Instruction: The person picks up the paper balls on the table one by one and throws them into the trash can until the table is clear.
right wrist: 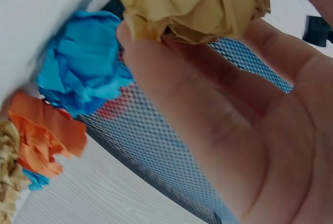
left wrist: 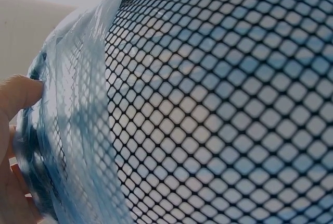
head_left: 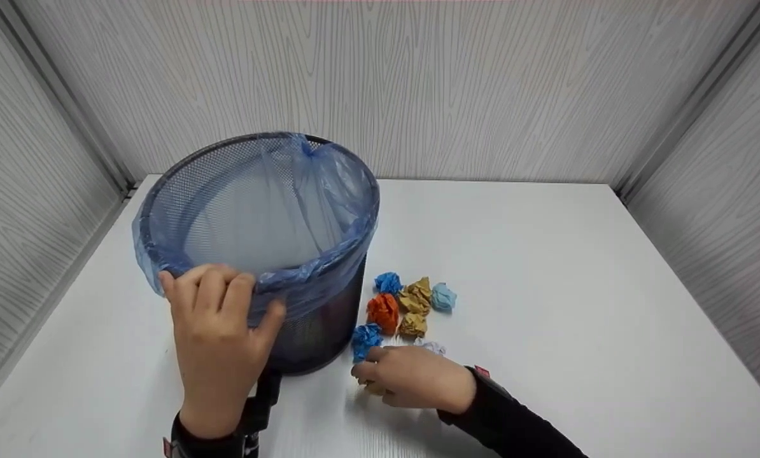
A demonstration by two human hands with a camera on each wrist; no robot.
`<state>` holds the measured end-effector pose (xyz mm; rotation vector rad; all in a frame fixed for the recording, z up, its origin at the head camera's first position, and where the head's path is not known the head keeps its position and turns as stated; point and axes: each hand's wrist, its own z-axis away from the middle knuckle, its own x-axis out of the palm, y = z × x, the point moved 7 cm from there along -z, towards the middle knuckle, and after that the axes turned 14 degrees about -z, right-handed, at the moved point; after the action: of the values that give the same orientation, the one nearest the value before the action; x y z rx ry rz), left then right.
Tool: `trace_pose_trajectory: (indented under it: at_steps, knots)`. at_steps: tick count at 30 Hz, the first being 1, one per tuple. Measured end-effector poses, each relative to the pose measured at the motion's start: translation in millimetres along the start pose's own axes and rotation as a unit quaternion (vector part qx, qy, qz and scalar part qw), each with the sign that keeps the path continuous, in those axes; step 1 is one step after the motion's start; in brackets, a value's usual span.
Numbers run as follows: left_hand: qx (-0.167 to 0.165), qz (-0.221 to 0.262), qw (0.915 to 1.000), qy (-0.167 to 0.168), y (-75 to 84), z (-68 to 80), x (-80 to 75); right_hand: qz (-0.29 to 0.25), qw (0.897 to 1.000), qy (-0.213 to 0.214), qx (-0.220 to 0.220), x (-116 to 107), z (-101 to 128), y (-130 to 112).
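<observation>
In the head view my left hand (head_left: 218,331) grips the near rim of a black mesh wastebasket (head_left: 319,340), fingers over the edge and thumb outside. A blue plastic bag (head_left: 329,277) lines it, folded down over the rim. The left wrist view shows the thumb (left wrist: 23,94) against the bag. Right of the basket's base, my right hand (head_left: 415,378) holds a tan crumpled paper ball (right wrist: 195,5) between fingers and thumb, low over the table. A blue paper ball (head_left: 366,340) lies just beyond its fingertips, with a white paper ball (head_left: 431,345) behind the knuckles.
Beside the basket on the white table (head_left: 545,273) lie an orange-red paper ball (head_left: 383,312), two tan ones (head_left: 416,296), another blue one (head_left: 387,283) and a light blue one (head_left: 443,297). Pale wood-grain panels (head_left: 450,89) enclose the back and sides.
</observation>
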<state>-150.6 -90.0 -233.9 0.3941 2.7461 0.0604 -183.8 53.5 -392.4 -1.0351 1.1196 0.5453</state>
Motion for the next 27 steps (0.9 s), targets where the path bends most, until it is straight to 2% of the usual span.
trace_pose_trajectory:
  at_steps: [6, 14, 17, 21, 27]
  knots:
    - [-0.002, 0.0, 1.0, -0.003, -0.1, 0.1, -0.4, -0.007, 0.997, 0.067, -0.043, -24.6, 12.7, -11.8]
    - [-0.006, 0.006, 1.0, 0.005, -0.6, 1.2, 0.0, 0.003, 0.99, 0.136, -0.049, -51.3, 29.6, -18.3]
    - [-0.007, 0.005, 0.9999, 0.005, -1.1, 1.7, 0.5, -0.012, 0.985, 0.163, -0.053, -62.7, 36.1, -20.1]
    - [-0.008, 0.007, 0.9999, 0.007, -1.2, 1.4, 0.2, -0.026, 0.976, 0.211, -0.058, -79.5, 44.7, -21.7]
    - [-0.006, 0.004, 1.0, 0.006, 0.0, 0.0, 0.2, -0.031, 0.955, 0.288, -0.062, -98.3, 55.9, -23.8]
